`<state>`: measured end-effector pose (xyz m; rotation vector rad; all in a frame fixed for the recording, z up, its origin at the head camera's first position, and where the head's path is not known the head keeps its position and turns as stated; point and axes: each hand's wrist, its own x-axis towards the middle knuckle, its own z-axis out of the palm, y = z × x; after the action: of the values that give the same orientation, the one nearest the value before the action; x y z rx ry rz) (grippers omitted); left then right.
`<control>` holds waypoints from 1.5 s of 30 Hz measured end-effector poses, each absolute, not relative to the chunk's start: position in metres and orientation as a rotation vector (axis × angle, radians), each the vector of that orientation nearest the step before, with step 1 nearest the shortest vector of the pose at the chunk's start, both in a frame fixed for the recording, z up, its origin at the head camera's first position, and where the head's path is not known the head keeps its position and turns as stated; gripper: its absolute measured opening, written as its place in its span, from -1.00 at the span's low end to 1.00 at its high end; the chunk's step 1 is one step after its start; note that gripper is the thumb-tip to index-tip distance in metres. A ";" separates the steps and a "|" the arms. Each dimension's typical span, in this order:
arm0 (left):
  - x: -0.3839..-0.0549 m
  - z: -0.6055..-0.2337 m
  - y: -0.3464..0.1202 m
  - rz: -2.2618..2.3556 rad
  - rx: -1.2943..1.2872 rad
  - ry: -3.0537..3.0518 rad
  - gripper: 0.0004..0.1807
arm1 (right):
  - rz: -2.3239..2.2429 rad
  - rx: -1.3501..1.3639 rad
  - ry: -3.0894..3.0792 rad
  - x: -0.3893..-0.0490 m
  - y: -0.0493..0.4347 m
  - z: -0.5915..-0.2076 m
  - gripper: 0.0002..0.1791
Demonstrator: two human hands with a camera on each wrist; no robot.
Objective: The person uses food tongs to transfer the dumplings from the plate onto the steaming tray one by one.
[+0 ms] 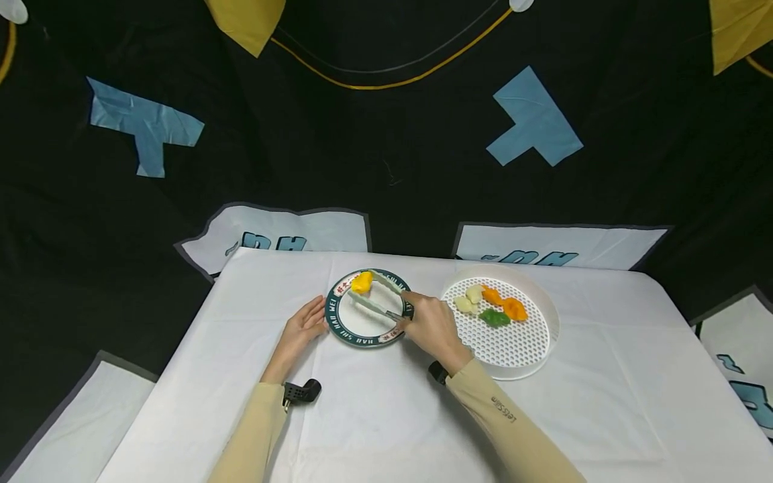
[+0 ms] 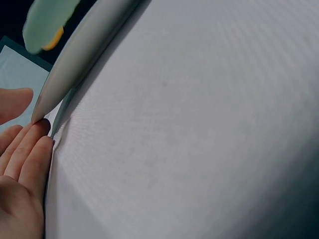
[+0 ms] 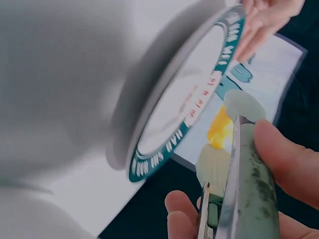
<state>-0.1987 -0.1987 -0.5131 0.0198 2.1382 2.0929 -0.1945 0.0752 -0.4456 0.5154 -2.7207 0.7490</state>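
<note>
My right hand [image 1: 431, 325] grips a pair of metal tongs with pale green tips [image 1: 368, 303], held over the plate. Between the two tips is a yellow food piece [image 1: 362, 282], which looks like bell pepper; the right wrist view shows the same yellow piece [image 3: 219, 128] there. The round plate [image 1: 337, 327] has a white middle and a dark green lettered rim. At its left edge my left hand [image 1: 300, 330] touches the rim with extended fingers. In the left wrist view those fingertips meet the plate's edge [image 2: 75, 59], with the thumb apart.
Right of the plate stands a round white tray [image 1: 546, 335] with a perforated base. On it lie two pale pieces [image 1: 466, 303], orange pieces [image 1: 514, 309] and a green piece [image 1: 494, 318]. White cloth [image 1: 374, 416] covers the table, and a black curtain hangs behind.
</note>
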 end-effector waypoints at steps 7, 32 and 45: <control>-0.198 -0.514 -0.200 2.104 0.056 2.136 -0.27 | 0.838 0.507 -2.720 -0.183 0.101 -0.430 -0.39; -0.199 -0.515 -0.201 2.101 0.024 2.141 -0.27 | 0.820 0.410 -2.744 -0.128 0.231 -0.425 -0.35; -0.199 -0.516 -0.200 2.092 0.054 2.152 -0.26 | 0.783 0.331 -2.797 -0.108 0.253 -0.431 -0.35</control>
<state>-0.1988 -0.2003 -0.5159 0.0536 2.1519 2.0917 -0.1079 0.2529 -0.4311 0.3308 -2.7971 0.7826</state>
